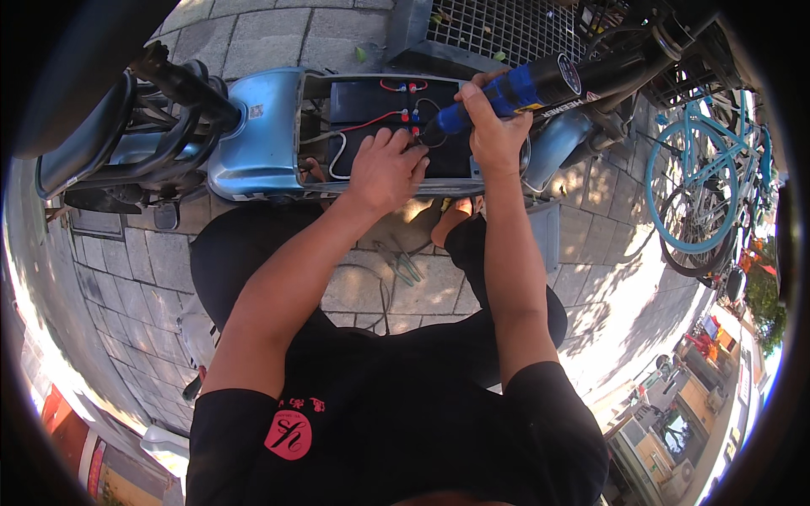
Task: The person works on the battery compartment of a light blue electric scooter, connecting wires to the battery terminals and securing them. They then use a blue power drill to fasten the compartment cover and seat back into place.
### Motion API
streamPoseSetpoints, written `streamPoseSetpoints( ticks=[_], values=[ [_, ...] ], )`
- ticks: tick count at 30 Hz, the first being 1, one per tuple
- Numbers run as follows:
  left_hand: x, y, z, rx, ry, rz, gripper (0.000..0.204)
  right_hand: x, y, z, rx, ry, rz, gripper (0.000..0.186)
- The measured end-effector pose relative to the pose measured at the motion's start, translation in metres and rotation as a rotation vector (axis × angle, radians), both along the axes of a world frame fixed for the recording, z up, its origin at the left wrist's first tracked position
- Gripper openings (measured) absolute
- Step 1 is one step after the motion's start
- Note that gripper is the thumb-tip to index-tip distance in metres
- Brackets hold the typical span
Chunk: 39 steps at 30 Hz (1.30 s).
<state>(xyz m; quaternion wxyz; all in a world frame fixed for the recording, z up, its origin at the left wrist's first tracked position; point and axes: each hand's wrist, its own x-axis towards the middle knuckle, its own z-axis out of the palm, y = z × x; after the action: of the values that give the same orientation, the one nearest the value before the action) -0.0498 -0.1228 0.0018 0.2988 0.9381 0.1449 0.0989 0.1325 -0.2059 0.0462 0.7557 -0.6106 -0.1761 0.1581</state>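
A light blue scooter (253, 169) lies across my view with its floor compartment open, showing black batteries (359, 101) with red and blue terminals (405, 115) and red, white and dark wires. My right hand (494, 135) grips a blue-and-black hand tool (515, 93), held slanting with its narrow end down among the terminals. My left hand (388, 169) rests over the lower battery beside the tool's tip, fingers bent together around a spot by a terminal; what they hold, if anything, is hidden.
Pliers (403, 266) and a dark cable (384, 295) lie on the paving between my legs. A metal grate (489, 25) is beyond the scooter. Bicycles (688, 185) stand at right. A grey object (544, 236) sits beside my right knee.
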Motion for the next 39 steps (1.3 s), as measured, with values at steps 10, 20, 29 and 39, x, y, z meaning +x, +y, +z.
streamPoseSetpoints(
  ticks=[10, 20, 29, 39],
  values=[
    [-0.007, -0.029, -0.011, 0.142, -0.106, -0.045, 0.041, 0.003, 0.000, -0.003, 0.018, 0.000, 0.008, 0.033],
    [-0.005, -0.025, -0.012, 0.144, -0.085, -0.080, 0.041, -0.014, 0.019, 0.026, -0.258, -0.251, 0.115, 0.035],
    [-0.005, -0.025, -0.010, 0.121, -0.049, -0.084, 0.043, -0.034, 0.036, 0.008, -0.194, -0.236, -0.247, 0.027],
    [-0.005, -0.025, -0.014, 0.127, -0.050, -0.085, 0.043, -0.026, 0.038, 0.033, -0.300, -0.240, 0.132, 0.028]
  ],
)
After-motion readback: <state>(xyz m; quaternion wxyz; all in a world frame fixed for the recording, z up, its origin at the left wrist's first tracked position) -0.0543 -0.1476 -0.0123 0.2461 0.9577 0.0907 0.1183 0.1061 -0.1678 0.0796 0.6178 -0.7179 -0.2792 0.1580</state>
